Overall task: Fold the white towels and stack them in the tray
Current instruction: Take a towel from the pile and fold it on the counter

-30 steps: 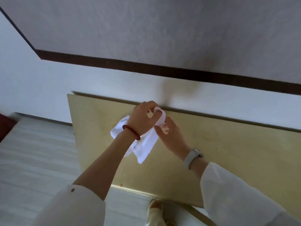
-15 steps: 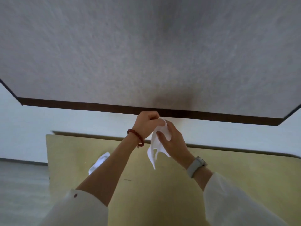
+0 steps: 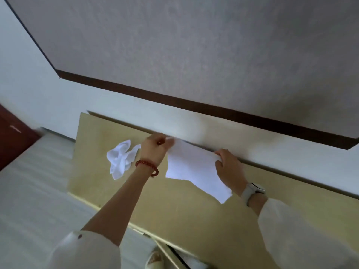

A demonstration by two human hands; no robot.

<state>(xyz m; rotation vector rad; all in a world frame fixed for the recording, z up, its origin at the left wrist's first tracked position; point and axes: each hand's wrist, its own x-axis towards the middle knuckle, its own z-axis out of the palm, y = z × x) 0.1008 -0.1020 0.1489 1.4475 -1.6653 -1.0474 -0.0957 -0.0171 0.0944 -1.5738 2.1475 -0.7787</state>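
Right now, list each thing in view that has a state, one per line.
Held towel: spread open, unfolded, hanging between both hands above the table.
Second towel: crumpled, lying loose on the table.
Left hand: fingers pinch the held towel's upper left corner.
Right hand: fingers grip its upper right corner.
Tray: not in view.

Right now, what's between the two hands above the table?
In the head view, the spread white towel stretches between the left hand and the right hand, each gripping an upper corner; nothing else lies there.
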